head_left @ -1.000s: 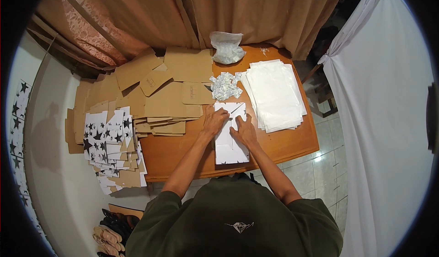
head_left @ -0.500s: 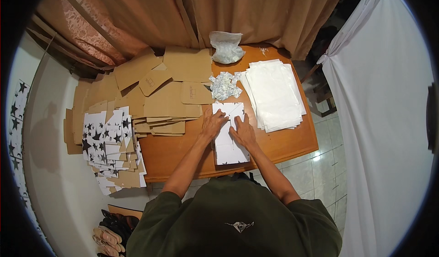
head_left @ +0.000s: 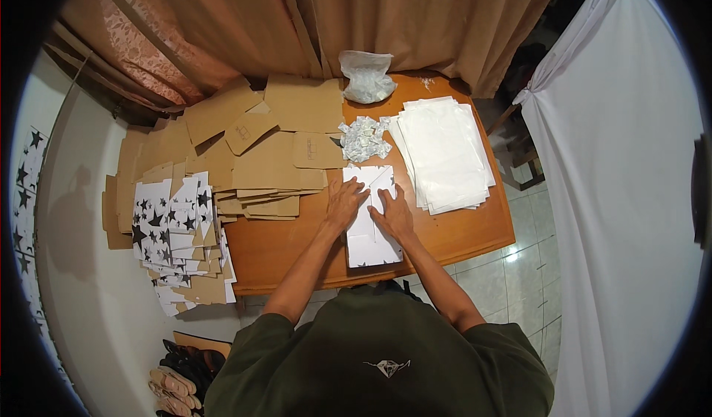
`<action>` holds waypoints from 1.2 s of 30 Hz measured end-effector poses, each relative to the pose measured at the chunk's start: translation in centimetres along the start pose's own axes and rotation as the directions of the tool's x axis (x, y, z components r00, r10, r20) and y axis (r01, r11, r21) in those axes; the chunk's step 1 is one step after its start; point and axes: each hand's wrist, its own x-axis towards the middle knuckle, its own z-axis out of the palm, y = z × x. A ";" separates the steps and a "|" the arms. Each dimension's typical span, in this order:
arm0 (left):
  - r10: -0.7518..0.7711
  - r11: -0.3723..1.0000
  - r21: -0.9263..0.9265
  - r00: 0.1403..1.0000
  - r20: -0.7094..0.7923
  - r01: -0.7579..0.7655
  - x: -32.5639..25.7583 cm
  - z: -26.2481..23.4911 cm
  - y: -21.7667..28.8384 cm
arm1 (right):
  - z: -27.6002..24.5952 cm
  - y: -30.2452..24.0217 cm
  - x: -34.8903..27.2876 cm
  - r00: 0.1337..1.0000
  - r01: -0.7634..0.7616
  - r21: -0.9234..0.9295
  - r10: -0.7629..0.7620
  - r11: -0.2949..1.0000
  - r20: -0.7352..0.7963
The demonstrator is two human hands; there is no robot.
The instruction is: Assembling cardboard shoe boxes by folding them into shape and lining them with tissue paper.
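Observation:
A white cardboard box (head_left: 371, 250) with bits of black star print at its edges lies lengthwise before me, close to the table's front edge. Seams between its flaps run across the upper face. My left hand (head_left: 344, 202) rests on its left side, fingers spread and pointing inward over the top. Opposite it, my right hand (head_left: 393, 211) lies on the right side with fingers extended and the thumb toward the middle seam. Both hands press on the box without gripping it, and they cover part of its top.
Brown flattened cardboard (head_left: 274, 157) is heaped at left, beside star-printed pieces (head_left: 159, 220). Small whitish packets (head_left: 363, 139) lie beyond the box, before a clear plastic bag (head_left: 368, 83). White sheets (head_left: 449, 157) are stacked on the right of the wooden table (head_left: 289, 246).
Both hands stay on the box in nearly the same pose; the fingers have shifted only very slightly. Nothing else has visibly moved.

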 end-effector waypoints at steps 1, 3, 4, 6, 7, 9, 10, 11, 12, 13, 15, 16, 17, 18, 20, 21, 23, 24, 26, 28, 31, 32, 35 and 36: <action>-0.001 1.000 0.000 1.000 0.001 0.001 -0.1 -0.1 0.4 | -0.2 -0.2 -0.2 1.000 -0.023 -0.019 0.023 1.000 0.020; -0.070 0.996 -0.042 0.995 0.075 0.073 -0.1 -0.5 1.1 | -0.2 -0.1 -0.1 0.998 -0.045 -0.039 0.046 0.998 0.040; -0.072 0.996 -0.040 0.995 0.074 0.076 -0.4 -0.6 1.1 | -0.1 0.1 0.0 0.998 -0.045 -0.022 0.046 0.999 0.041; -0.091 0.993 -0.069 0.995 0.040 0.093 -0.6 -0.6 0.8 | 0.7 1.1 0.5 0.999 -0.036 -0.005 0.036 0.999 0.040; -0.087 0.993 -0.070 0.995 0.040 0.090 -0.6 -0.8 1.2 | 0.7 1.6 0.6 0.999 0.002 0.010 -0.003 1.000 0.045; -0.159 0.978 -0.163 0.971 -0.180 0.130 -1.0 -1.2 2.2 | 0.8 2.5 0.6 0.998 0.041 0.024 -0.042 0.999 0.046; -0.161 0.978 -0.161 0.970 -0.181 0.132 -1.5 -1.6 2.7 | 0.3 2.0 0.4 0.999 -0.009 0.095 0.005 0.995 0.047; -0.284 0.946 -0.221 0.935 -0.214 0.237 -1.8 -1.9 3.4 | -0.2 1.8 0.3 0.997 -0.062 0.162 0.055 0.985 0.046; -0.403 0.899 -0.284 0.884 -0.237 0.333 -2.0 -2.1 4.1 | -0.4 1.8 0.3 0.998 -0.062 0.161 0.056 0.985 0.042; -0.504 0.858 -0.208 0.847 -0.172 0.469 -2.4 -2.0 4.4 | -0.2 2.0 0.3 0.996 -0.088 0.191 0.092 0.978 -0.015; -0.659 0.729 -0.266 0.752 -0.026 0.630 -2.7 -1.7 4.5 | 0.1 2.2 0.3 0.980 -0.167 0.223 0.187 0.961 -0.074; -0.771 0.569 -0.294 0.622 0.135 0.768 -2.7 -1.7 4.6 | 0.2 2.8 0.5 0.980 -0.164 0.224 0.185 0.961 -0.077; -0.770 0.571 -0.294 0.625 0.131 0.766 -2.9 -1.8 4.6 | 0.2 3.5 0.7 0.976 -0.215 0.260 0.216 0.942 0.024; -0.736 0.582 -0.295 0.645 0.207 0.758 -3.0 -2.0 4.4 | 0.3 4.0 0.8 0.963 -0.267 0.290 0.240 0.919 0.125; -0.700 0.590 -0.296 0.659 0.275 0.751 -3.1 -2.5 4.4 | 0.1 3.7 0.9 0.958 -0.281 0.303 0.246 0.910 0.150; -0.702 0.598 -0.310 0.670 0.243 0.739 -3.2 -2.7 4.6 | -0.1 3.5 1.0 0.951 -0.300 0.315 0.255 0.900 0.176; -0.698 0.611 -0.325 0.685 0.210 0.722 -3.0 -4.0 5.3 | -0.8 3.1 1.0 0.966 -0.255 0.330 0.227 0.909 0.121; -0.681 0.644 -0.352 0.718 0.140 0.679 -2.9 -4.7 5.7 | -1.3 2.9 1.0 0.978 -0.211 0.342 0.199 0.916 0.069; -0.661 0.679 -0.375 0.748 0.063 0.631 -2.7 -6.5 6.4 | -3.3 1.2 1.2 0.985 -0.168 0.348 0.174 0.922 0.014; -0.585 0.718 -0.519 0.806 -0.091 0.464 -2.5 -8.4 6.8 | -6.3 -1.3 1.2 0.988 -0.124 0.351 0.148 0.928 -0.040; -0.577 0.705 -0.597 0.799 -0.168 0.384 -1.8 -12.6 8.5 | -10.7 -4.6 1.4 0.979 -0.157 0.498 0.201 0.853 -0.036; -0.567 0.698 -0.632 0.798 -0.202 0.336 -1.5 -13.9 9.1 | -11.5 -5.0 1.5 0.979 -0.154 0.498 0.200 0.854 -0.039; -0.455 0.736 -0.660 0.832 -0.318 0.150 -1.4 -16.7 9.6 | -14.7 -7.7 1.0 0.973 0.039 0.684 0.128 0.728 -0.193; -0.395 0.741 -0.670 0.840 -0.372 0.052 -1.5 -17.1 9.4 | -14.7 -7.6 1.2 0.974 0.042 0.684 0.122 0.728 -0.190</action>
